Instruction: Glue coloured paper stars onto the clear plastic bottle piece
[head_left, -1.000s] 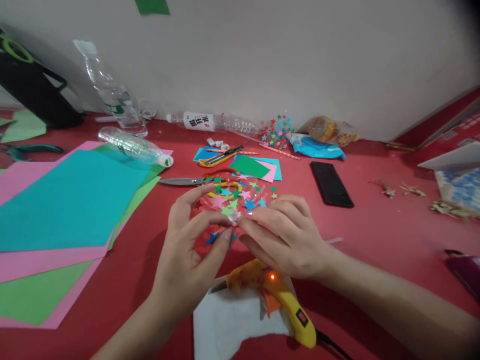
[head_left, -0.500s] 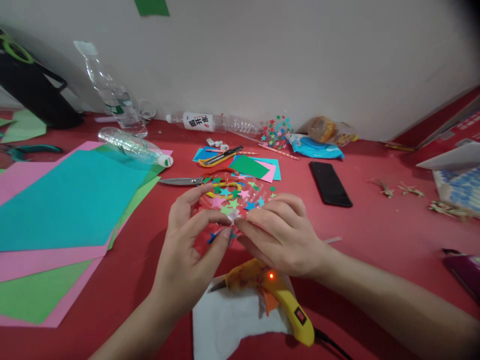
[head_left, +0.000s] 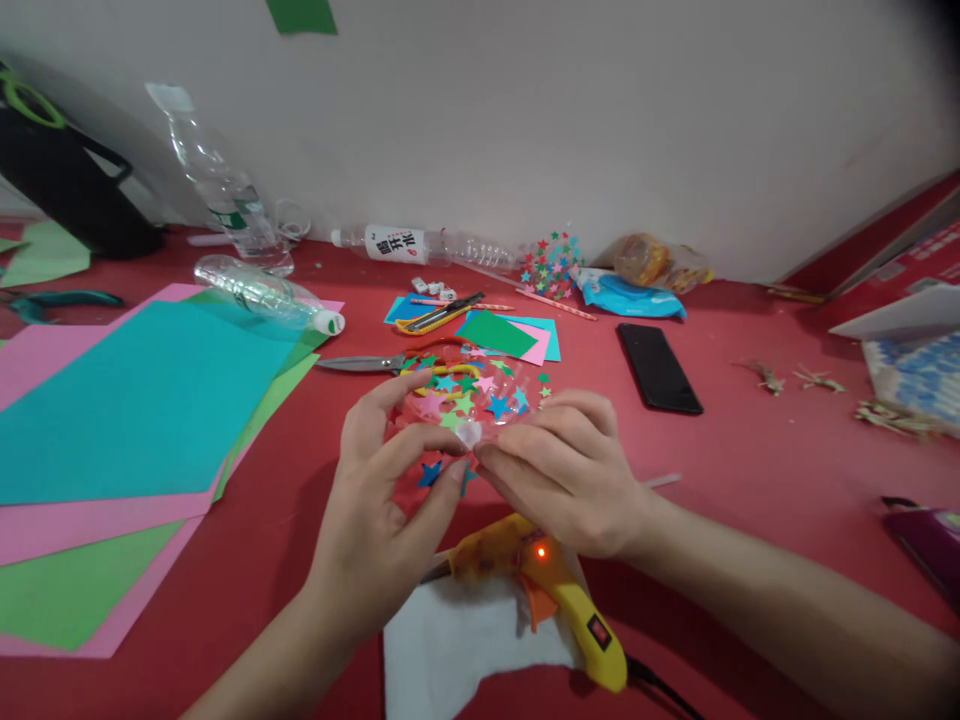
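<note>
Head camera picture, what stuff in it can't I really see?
In the head view:
White piece: too small, and partly covered by the left hand, to tell what it is.
Right hand: its own fingers hide whether it grips that piece.
Glue gun cord: far end cut off by the bottom edge.
Purple thing: cut off by the right edge.
Black flask: cut off by the left edge.

The star-dotted piece (head_left: 497, 408) is showing glossy, clear plastic; the glue gun (head_left: 559, 590), smooth plastic. Scissor blades (head_left: 360, 365) are showing metal; turquoise paper (head_left: 157, 400) is appearing matt.
</note>
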